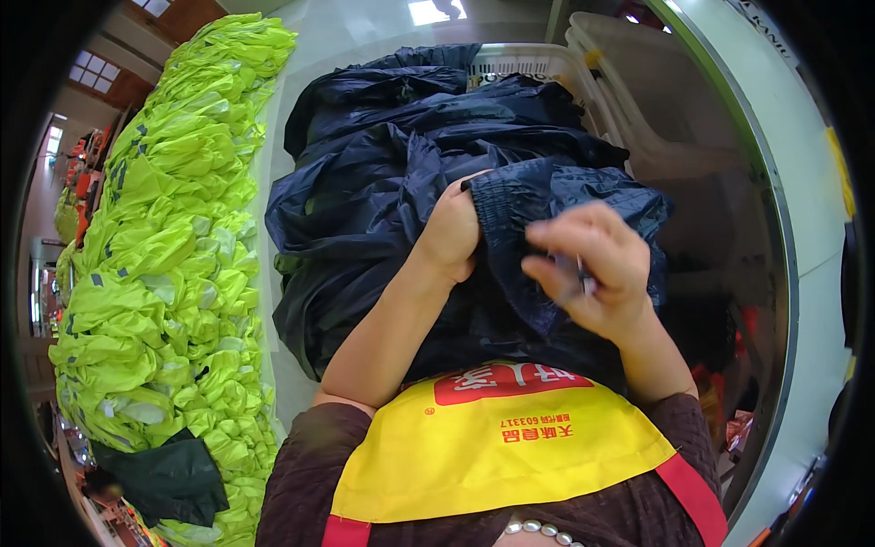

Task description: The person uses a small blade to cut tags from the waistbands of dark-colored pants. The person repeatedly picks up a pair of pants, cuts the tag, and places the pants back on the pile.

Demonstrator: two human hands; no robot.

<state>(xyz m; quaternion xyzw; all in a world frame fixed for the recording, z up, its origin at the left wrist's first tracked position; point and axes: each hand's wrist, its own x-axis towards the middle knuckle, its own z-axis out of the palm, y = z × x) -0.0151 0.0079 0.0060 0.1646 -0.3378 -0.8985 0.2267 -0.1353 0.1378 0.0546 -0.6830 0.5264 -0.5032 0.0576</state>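
Note:
My left hand [453, 228] grips the gathered, elastic edge of a dark navy garment [510, 210], its fingers partly hidden by the cloth. The thin, shiny fabric hangs to the right of that hand. Over the hanging cloth, my right hand [606, 264] is curled, thumb and forefinger a little apart. A small shiny metallic thing [584, 278] shows in its palm, too blurred to name. Beneath both hands lies a large heap of navy garments [383, 182] of similar shiny fabric.
A long pile of bright yellow-green garments [164, 273] runs along the left, with a dark folded cloth [169, 479] on its near end. Behind the navy heap stands a white plastic basket [570, 68]. Clear plastic bins [638, 91] sit at the far right, beside a metal-edged surface [784, 273].

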